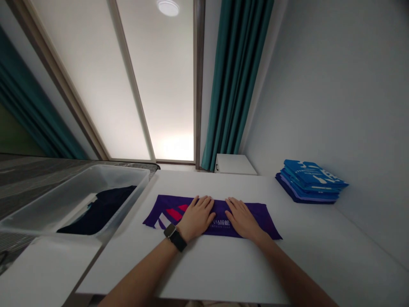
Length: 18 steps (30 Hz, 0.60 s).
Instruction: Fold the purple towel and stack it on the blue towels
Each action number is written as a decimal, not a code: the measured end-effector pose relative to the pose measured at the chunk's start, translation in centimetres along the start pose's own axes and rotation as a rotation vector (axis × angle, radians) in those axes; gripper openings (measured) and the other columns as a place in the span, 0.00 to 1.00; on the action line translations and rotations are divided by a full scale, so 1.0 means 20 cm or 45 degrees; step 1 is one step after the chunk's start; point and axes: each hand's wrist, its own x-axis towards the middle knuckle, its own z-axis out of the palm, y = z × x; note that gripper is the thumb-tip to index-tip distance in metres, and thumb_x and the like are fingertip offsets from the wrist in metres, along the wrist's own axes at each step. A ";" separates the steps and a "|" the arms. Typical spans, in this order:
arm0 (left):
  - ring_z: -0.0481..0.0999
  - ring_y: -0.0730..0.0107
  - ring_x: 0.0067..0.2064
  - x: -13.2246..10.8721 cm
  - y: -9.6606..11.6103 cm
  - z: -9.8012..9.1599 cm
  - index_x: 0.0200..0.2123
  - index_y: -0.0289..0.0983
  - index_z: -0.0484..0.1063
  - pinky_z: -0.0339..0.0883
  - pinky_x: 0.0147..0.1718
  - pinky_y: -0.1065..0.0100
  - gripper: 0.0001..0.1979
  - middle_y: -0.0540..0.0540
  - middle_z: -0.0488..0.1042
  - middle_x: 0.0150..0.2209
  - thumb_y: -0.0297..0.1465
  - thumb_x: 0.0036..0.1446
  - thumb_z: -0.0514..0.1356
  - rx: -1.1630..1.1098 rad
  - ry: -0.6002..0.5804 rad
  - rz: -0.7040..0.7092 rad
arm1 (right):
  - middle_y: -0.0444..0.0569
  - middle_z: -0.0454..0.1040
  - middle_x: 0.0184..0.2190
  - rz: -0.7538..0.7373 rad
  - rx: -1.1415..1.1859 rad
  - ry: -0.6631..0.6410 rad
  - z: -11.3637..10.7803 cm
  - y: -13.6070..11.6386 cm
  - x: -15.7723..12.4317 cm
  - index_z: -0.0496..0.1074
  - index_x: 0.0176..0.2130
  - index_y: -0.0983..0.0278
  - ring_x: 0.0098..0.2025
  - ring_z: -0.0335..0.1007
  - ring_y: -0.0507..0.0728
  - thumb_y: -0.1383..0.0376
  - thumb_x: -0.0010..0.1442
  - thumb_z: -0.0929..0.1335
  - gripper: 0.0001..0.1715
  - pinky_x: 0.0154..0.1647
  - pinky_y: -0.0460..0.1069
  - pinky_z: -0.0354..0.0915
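Note:
A purple cloth bag [255,213] with red and white stripes and white print lies flat as a long strip on the white table [211,264]. My left hand [197,216], with a dark watch [175,237] on its wrist, rests palm down on the strip left of its middle, fingers stretched out. To the right, my right hand [242,216] presses flat on the same strip, its fingers also extended. Part of the print is hidden under the hands. Neither hand grips the fabric.
At the right, against the wall, sits a stack of folded blue and purple bags [311,181]. A translucent plastic bin [110,172] stands at the left with dark cloth [99,211] inside. Behind the table are a white cabinet [235,163] and a teal curtain [238,81].

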 end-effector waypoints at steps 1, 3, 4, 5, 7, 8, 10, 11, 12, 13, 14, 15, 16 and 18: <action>0.64 0.58 0.59 -0.01 -0.05 -0.03 0.57 0.36 0.63 0.55 0.59 0.55 0.19 0.39 0.68 0.57 0.36 0.68 0.48 -0.009 -0.002 -0.029 | 0.58 0.62 0.62 0.005 -0.003 -0.015 0.00 0.00 -0.01 0.61 0.62 0.66 0.65 0.55 0.62 0.58 0.68 0.55 0.28 0.66 0.61 0.49; 0.69 0.58 0.52 -0.04 -0.17 -0.10 0.51 0.38 0.68 0.61 0.52 0.58 0.15 0.41 0.72 0.48 0.35 0.67 0.48 -0.032 -0.032 -0.091 | 0.58 0.62 0.62 0.016 -0.003 -0.032 0.00 0.01 -0.01 0.61 0.62 0.66 0.65 0.54 0.62 0.58 0.68 0.55 0.28 0.66 0.61 0.49; 0.70 0.59 0.49 -0.06 -0.23 -0.13 0.46 0.38 0.70 0.62 0.50 0.58 0.13 0.42 0.73 0.44 0.35 0.67 0.48 -0.052 -0.065 -0.108 | 0.58 0.62 0.62 0.019 -0.005 -0.039 0.00 0.01 -0.01 0.61 0.62 0.66 0.65 0.55 0.62 0.58 0.68 0.55 0.28 0.66 0.61 0.49; 0.71 0.60 0.46 -0.08 -0.30 -0.15 0.42 0.38 0.71 0.63 0.48 0.59 0.13 0.43 0.73 0.41 0.34 0.66 0.48 -0.098 -0.091 -0.123 | 0.58 0.62 0.62 0.022 -0.011 -0.046 0.00 0.01 -0.01 0.60 0.63 0.66 0.65 0.55 0.62 0.58 0.68 0.55 0.28 0.66 0.61 0.50; 0.72 0.62 0.42 -0.14 -0.41 -0.16 0.37 0.37 0.71 0.64 0.45 0.62 0.14 0.44 0.73 0.37 0.34 0.66 0.48 -0.206 -0.091 -0.192 | 0.57 0.62 0.63 0.028 -0.030 -0.067 -0.01 0.01 0.00 0.60 0.63 0.66 0.65 0.54 0.62 0.58 0.68 0.55 0.29 0.66 0.61 0.49; 0.72 0.62 0.41 -0.17 -0.45 -0.16 0.35 0.37 0.71 0.64 0.43 0.63 0.14 0.44 0.73 0.36 0.34 0.66 0.48 -0.259 -0.088 -0.230 | 0.57 0.61 0.63 0.032 -0.039 -0.080 -0.01 0.01 0.00 0.60 0.63 0.66 0.65 0.54 0.61 0.57 0.68 0.54 0.29 0.66 0.61 0.49; 0.73 0.62 0.38 -0.22 -0.50 -0.15 0.33 0.37 0.70 0.64 0.40 0.64 0.15 0.44 0.74 0.34 0.35 0.66 0.47 -0.317 -0.083 -0.294 | 0.57 0.60 0.64 0.040 -0.055 -0.110 0.00 0.01 0.00 0.60 0.63 0.67 0.65 0.53 0.61 0.57 0.68 0.54 0.30 0.67 0.60 0.48; 0.73 0.62 0.38 -0.23 -0.51 -0.14 0.32 0.38 0.69 0.63 0.39 0.64 0.15 0.44 0.74 0.33 0.36 0.66 0.47 -0.317 -0.091 -0.315 | 0.57 0.60 0.64 0.044 -0.060 -0.127 0.00 0.01 0.00 0.59 0.63 0.68 0.66 0.53 0.61 0.56 0.68 0.54 0.31 0.67 0.60 0.47; 0.73 0.61 0.37 -0.24 -0.51 -0.13 0.31 0.38 0.69 0.62 0.38 0.63 0.16 0.44 0.74 0.33 0.37 0.65 0.46 -0.300 -0.104 -0.331 | 0.56 0.59 0.64 0.046 -0.063 -0.140 0.00 0.02 0.01 0.59 0.63 0.68 0.66 0.53 0.61 0.56 0.68 0.54 0.31 0.67 0.59 0.47; 0.73 0.61 0.36 -0.25 -0.50 -0.13 0.30 0.39 0.68 0.61 0.38 0.63 0.16 0.45 0.74 0.32 0.38 0.65 0.47 -0.274 -0.116 -0.346 | 0.56 0.59 0.64 0.049 -0.063 -0.147 0.00 0.02 0.01 0.59 0.63 0.68 0.66 0.52 0.61 0.56 0.68 0.54 0.31 0.67 0.59 0.46; 0.73 0.61 0.35 -0.25 -0.50 -0.13 0.30 0.39 0.67 0.61 0.38 0.62 0.16 0.46 0.74 0.32 0.39 0.65 0.47 -0.248 -0.131 -0.356 | 0.56 0.59 0.64 0.050 -0.061 -0.148 0.00 0.02 0.01 0.59 0.63 0.67 0.66 0.52 0.61 0.55 0.68 0.54 0.31 0.67 0.59 0.46; 0.73 0.60 0.35 -0.25 -0.49 -0.13 0.29 0.39 0.66 0.60 0.38 0.62 0.15 0.46 0.74 0.31 0.39 0.64 0.48 -0.228 -0.144 -0.363 | 0.55 0.59 0.64 0.049 -0.057 -0.144 0.00 0.02 0.00 0.59 0.63 0.66 0.66 0.52 0.60 0.55 0.68 0.53 0.31 0.67 0.59 0.46; 0.73 0.60 0.35 -0.25 -0.48 -0.13 0.29 0.39 0.65 0.60 0.38 0.61 0.14 0.47 0.74 0.31 0.39 0.63 0.49 -0.218 -0.155 -0.364 | 0.55 0.60 0.64 0.048 -0.053 -0.139 0.00 0.02 0.00 0.59 0.63 0.65 0.66 0.52 0.60 0.55 0.68 0.53 0.31 0.67 0.59 0.46; 0.73 0.60 0.37 -0.25 -0.47 -0.14 0.29 0.39 0.65 0.60 0.39 0.61 0.09 0.47 0.74 0.33 0.34 0.60 0.51 -0.223 -0.169 -0.341 | 0.54 0.60 0.64 0.046 -0.044 -0.132 0.00 0.03 0.00 0.59 0.63 0.64 0.66 0.52 0.60 0.55 0.68 0.53 0.31 0.67 0.59 0.47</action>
